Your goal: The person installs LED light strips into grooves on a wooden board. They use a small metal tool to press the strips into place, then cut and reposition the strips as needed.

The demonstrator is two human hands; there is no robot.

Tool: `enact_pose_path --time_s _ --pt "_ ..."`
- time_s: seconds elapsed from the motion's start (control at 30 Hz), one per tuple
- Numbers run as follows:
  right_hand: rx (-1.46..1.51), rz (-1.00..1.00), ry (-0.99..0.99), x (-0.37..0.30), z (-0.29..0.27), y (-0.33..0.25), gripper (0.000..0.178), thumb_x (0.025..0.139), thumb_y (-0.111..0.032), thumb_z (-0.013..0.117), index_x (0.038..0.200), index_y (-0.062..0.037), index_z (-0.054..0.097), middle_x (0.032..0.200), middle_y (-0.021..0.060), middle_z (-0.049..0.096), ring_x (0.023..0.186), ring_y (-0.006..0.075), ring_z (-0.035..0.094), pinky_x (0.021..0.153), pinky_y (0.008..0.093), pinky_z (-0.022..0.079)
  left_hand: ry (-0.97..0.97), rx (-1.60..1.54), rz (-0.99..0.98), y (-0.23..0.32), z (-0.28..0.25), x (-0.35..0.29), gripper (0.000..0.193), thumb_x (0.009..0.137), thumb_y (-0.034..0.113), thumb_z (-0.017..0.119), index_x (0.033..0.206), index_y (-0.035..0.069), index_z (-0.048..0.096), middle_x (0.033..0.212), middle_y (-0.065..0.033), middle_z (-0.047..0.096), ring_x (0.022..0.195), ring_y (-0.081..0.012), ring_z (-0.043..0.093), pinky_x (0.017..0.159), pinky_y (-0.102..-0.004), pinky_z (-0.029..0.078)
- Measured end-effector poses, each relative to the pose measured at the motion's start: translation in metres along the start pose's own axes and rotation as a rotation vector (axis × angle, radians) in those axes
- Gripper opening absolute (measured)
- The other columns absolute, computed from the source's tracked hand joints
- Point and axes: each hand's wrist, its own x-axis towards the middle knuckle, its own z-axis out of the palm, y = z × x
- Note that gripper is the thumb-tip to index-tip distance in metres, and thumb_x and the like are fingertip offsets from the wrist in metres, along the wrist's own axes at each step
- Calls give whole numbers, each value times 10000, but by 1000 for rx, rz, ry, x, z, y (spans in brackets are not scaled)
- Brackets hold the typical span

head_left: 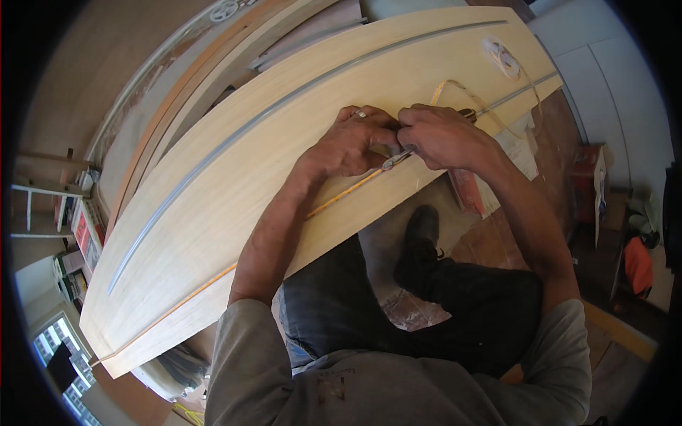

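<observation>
A long, pale wooden panel (284, 149) with a curved far edge lies slantwise before me. An orange-yellow strip (341, 195), which looks like an LED strip, runs in the groove along the near side. My left hand (355, 142), a ring on one finger, is closed with its fingertips pinched above this groove. Against it, my right hand (444, 135) is closed around a slim tool with a black-and-yellow end (467, 114); its working end is mostly hidden. A small pale crumpled lump (388, 165) sits on the strip just below my fingers.
A white reel (503, 60) with loose strip trailing off it lies on the panel's far right. A grey metal channel (234, 138) curves along the far side. Below the near edge are a red-and-white box (469, 195) and my shoe (419, 245). Long boards (192, 99) lean behind.
</observation>
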Motion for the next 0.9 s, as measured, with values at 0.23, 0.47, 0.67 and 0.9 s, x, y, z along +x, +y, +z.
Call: enact_pose_path --time_s 0.23,0.47,0.67,0.9 --pt "272 296 -15 -20 -49 -31 384 1012 -339 712 1257 -46 677 1112 189 677 1085 393 681 891 496 549 47 65 6 6 2 -1 371 806 263 863 1167 213 799 1609 -41 510 1533 -282 367 1226 -485 251" --pt "395 141 -97 -39 -22 -79 586 1101 -377 582 1548 -34 421 1122 311 678 991 500 703 870 551 553 30 74 54 3 -1 0 311 845 255 862 1138 220 764 1672 -11 481 1569 -302 354 1243 -519 238" --pt "252 205 -201 -47 -10 -106 448 1118 -348 537 1328 46 496 1071 328 685 977 509 719 855 543 576 44 31 73 -2 0 -1 243 846 261 855 1072 225 774 1667 -12 510 1621 -301 304 1265 -543 202" --pt "298 176 -76 -45 24 -122 336 1095 -241 559 1181 82 589 909 310 711 888 489 738 807 563 578 23 46 70 0 -3 2 216 871 270 843 1072 235 772 1675 -8 505 1635 -301 287 1273 -551 183"
